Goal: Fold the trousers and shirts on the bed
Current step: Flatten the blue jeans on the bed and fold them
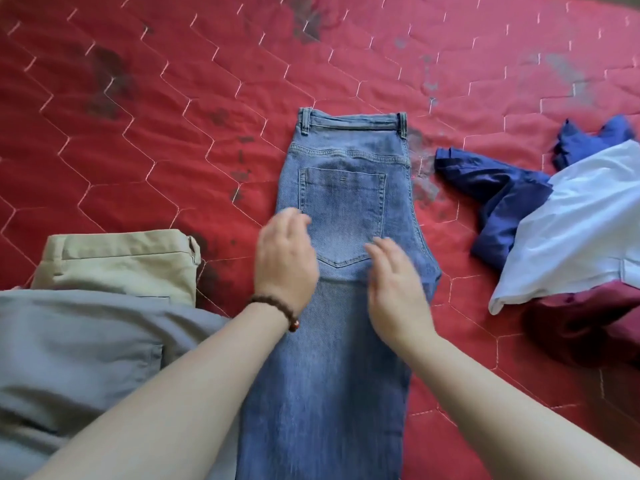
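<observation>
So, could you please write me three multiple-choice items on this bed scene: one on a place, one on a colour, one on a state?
1. Where do the khaki trousers lie relative to the jeans?
A. To their left
B. To their right
C. On top of them

2. What colour is the quilt?
A. Green
B. Red
C. Yellow

3. How are the left hand and right hand?
A. Clenched in fists
B. Pinching a sleeve
C. Open, over the jeans

Key: 1 A, they lie at the left edge; 2 B, red with pale stitching; 3 C, the fingers are straight.
</observation>
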